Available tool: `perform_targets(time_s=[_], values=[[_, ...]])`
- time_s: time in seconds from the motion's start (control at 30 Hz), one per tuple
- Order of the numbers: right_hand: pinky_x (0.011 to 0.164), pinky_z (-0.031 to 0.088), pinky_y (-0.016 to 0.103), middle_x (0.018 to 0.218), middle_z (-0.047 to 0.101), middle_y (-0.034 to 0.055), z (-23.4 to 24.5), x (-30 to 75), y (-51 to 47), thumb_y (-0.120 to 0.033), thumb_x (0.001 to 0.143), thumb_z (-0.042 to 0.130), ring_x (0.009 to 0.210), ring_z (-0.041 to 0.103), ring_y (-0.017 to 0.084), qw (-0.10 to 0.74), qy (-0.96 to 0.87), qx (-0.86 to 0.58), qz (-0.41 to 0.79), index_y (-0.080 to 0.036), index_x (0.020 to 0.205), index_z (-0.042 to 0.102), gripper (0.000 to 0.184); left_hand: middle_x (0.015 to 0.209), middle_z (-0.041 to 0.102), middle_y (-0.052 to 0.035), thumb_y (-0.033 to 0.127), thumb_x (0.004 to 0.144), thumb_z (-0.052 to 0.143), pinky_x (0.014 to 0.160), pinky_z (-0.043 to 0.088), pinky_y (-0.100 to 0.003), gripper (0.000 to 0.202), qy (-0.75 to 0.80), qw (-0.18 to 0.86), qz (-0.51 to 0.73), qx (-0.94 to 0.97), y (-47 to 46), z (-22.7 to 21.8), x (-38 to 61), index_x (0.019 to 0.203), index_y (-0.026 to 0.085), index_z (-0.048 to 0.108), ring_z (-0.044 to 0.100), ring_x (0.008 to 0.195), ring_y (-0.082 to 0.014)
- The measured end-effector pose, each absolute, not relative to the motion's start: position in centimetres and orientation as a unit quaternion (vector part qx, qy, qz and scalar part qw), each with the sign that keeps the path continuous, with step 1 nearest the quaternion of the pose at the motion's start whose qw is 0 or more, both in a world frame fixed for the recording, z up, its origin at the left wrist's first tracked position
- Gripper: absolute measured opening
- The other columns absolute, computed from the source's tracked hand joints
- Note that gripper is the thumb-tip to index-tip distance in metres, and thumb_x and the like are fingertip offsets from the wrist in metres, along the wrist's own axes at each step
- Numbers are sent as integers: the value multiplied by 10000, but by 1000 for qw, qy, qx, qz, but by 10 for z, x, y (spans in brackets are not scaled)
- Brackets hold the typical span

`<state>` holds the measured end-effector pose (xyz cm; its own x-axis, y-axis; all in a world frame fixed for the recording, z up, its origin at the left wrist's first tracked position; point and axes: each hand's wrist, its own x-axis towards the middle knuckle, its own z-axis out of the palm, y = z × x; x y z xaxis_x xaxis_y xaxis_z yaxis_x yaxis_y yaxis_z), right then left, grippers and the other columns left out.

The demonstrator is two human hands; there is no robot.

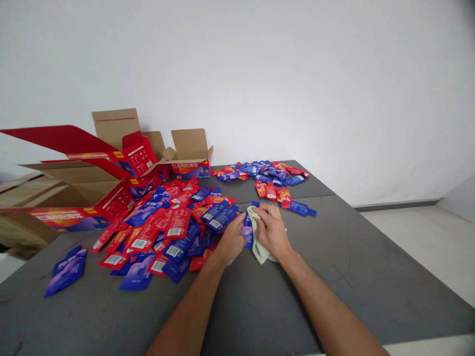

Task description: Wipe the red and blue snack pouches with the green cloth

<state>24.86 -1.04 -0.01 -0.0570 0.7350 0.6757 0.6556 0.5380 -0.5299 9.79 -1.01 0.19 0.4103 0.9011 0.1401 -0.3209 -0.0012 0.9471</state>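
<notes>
My left hand (232, 241) grips the left edge of a blue pouch (247, 231) that stands nearly upright in view, its narrow top pointing away from me. Bunched under the fingers of my right hand (272, 228) is a pale cloth (261, 253), pressed against the pouch's right side. The cloth hides part of the pouch. Left of my hands spreads a large heap of red and blue pouches (178, 225). Just beyond my right hand lie a few red pouches (271, 191) and a single blue pouch (299, 208).
A second pile of pouches (267, 170) lies at the table's far end. Opened cardboard boxes (191, 169) stand at the back left, with a larger red box (70, 217) nearer. Two blue pouches (67, 272) rest at the left of the grey table (356, 262). A white wall rises behind.
</notes>
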Motion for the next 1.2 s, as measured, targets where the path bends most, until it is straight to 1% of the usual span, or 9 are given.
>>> perform_targets(time_s=[0.2,0.37,0.5,0.6,0.77,0.83,0.97,1.07,1.2], values=[[914,471,406,1089,614,83,-2,234,-17,-87,860,499,1037,539,248,453,-785,-416,80,-270,1155,696,399,999,713,-60,26,559,556,640,447,-213,689,298,622,533,490,-2,-3,91,1227,189,604,641,817,-168],[912,470,389,1060,618,73,-2,229,-20,-13,788,521,1032,542,235,446,-794,-398,109,-248,1107,700,435,966,711,-40,63,583,610,635,452,-217,617,288,617,591,433,2,-1,88,1187,185,593,642,752,-143],[916,471,384,1063,609,76,-1,230,-21,-50,823,527,1033,553,229,487,-754,-422,128,-236,1084,697,363,929,708,-17,86,617,618,657,448,-216,445,304,596,610,425,2,4,89,1050,181,651,624,746,-129],[950,461,394,1090,607,78,2,233,-20,-96,845,534,1057,563,233,530,-705,-450,138,-231,1083,685,313,926,701,-10,106,645,626,687,450,-221,396,333,567,616,433,3,5,88,1029,188,672,611,757,-125],[964,449,382,1099,619,67,4,239,-17,-172,876,546,1046,580,224,568,-651,-480,152,-225,1079,669,243,956,665,-1,108,639,667,690,448,-226,582,407,521,625,415,6,0,84,1202,239,601,610,771,-119],[956,452,371,1088,627,61,3,239,-16,-187,880,554,1034,587,218,570,-652,-472,163,-225,1074,668,228,979,653,-9,130,637,707,699,457,-237,598,427,508,623,415,6,-2,83,1210,244,575,617,772,-120],[957,459,359,1085,635,60,2,236,-17,-208,888,567,1039,595,214,572,-662,-452,173,-225,1068,677,211,938,678,-15,185,675,718,714,471,-257,386,442,482,607,451,5,-6,86,1046,218,615,627,744,-129],[964,466,365,1093,634,66,3,233,-18,-218,900,567,1046,595,214,577,-660,-451,169,-230,1089,680,221,915,709,-29,229,752,668,768,481,-275,211,433,469,590,494,5,-9,91,960,197,674,643,802,-154],[967,474,370,1116,618,74,2,227,-21,-199,902,568,1055,588,209,556,-690,-432,167,-244,1147,680,272,1048,730,-55,385,850,610,885,486,-314,275,395,523,601,458,5,-11,96,1011,196,729,655,978,-199]])
